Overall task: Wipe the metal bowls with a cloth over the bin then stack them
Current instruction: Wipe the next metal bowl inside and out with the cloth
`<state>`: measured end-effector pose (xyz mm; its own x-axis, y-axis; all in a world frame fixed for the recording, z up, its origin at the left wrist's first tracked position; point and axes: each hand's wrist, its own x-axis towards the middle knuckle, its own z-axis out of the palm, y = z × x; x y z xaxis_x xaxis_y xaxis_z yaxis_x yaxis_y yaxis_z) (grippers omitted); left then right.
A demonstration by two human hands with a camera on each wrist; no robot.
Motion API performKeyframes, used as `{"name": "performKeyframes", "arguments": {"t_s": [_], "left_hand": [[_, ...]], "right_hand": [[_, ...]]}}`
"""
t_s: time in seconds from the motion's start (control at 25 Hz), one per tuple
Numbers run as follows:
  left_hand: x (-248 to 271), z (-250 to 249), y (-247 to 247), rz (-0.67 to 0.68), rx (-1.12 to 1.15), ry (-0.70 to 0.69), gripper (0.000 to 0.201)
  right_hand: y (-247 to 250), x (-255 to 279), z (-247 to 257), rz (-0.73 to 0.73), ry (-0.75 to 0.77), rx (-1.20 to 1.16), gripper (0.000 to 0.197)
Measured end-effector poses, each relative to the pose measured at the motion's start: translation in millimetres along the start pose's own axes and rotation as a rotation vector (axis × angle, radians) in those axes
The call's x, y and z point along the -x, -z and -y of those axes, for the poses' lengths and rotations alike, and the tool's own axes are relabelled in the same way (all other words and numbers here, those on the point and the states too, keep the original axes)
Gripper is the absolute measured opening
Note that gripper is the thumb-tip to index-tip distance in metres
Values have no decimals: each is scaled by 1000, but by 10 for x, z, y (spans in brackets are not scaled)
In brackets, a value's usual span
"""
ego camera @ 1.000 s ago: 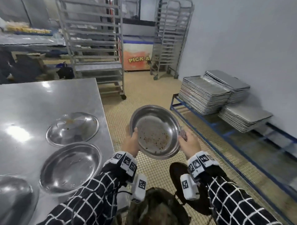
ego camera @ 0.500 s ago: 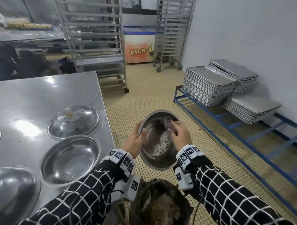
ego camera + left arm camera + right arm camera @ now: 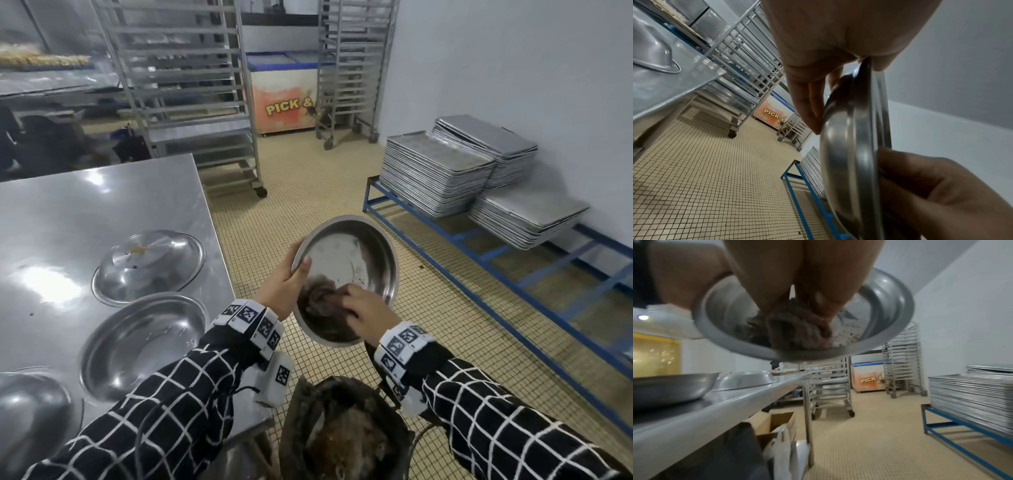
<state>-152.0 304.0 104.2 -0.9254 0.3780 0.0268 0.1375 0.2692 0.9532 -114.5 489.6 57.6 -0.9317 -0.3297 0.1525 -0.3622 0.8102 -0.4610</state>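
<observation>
My left hand (image 3: 284, 287) grips the rim of a metal bowl (image 3: 342, 253), tilted steeply toward me above the bin (image 3: 342, 431). The thumb lies inside the rim and the fingers (image 3: 807, 104) lie behind it. My right hand (image 3: 363, 311) presses a bunched brown cloth (image 3: 318, 298) against the bowl's lower inside. In the right wrist view the cloth (image 3: 797, 327) sits under my fingertips, with crumbs beside it in the bowl (image 3: 879, 308). On the steel table (image 3: 102, 205) stand an upright bowl (image 3: 144, 342) and two overturned bowls (image 3: 150, 263), (image 3: 30, 411).
The bin holds dark waste and stands on the tiled floor just right of the table's corner. Stacks of metal trays (image 3: 438, 171) rest on a blue frame (image 3: 496, 260) at the right. Wheeled racks (image 3: 191, 89) and a chest freezer (image 3: 287, 96) stand at the back.
The bowl has tipped further toward me over the bin. My right hand moved from the rim into the bowl and dragged the cloth from its upper part to its lower inside.
</observation>
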Motion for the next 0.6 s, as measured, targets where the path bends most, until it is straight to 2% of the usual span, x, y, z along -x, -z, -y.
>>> {"name": "performKeyframes", "arguments": {"t_s": [0.12,0.2,0.24,0.4,0.48,0.52,0.6], "left_hand": [[0,-82,-10,18,-72,-31,25],[-18,-113,-46,36,-56,-53,25],[-30,-131,-76,49,-43,-63,25],[-75,-191,-135,36,33,-91,28],[-105,-204,-128,-17,52,-136,25],[-119,-194,-127,-32,48,-156,24],[-149,-155,-148,-53,-7,-179,31]], "right_hand": [[252,-63,-222,-357,-42,-28,34],[440,-140,-286,-445,-50,45,35],[502,-165,-319,-444,-58,83,34],[415,-85,-418,-228,-198,154,38],[345,-2,-459,-221,-219,112,40],[329,45,-438,-233,-225,-12,35],[251,66,-403,-220,-183,-64,29]]}}
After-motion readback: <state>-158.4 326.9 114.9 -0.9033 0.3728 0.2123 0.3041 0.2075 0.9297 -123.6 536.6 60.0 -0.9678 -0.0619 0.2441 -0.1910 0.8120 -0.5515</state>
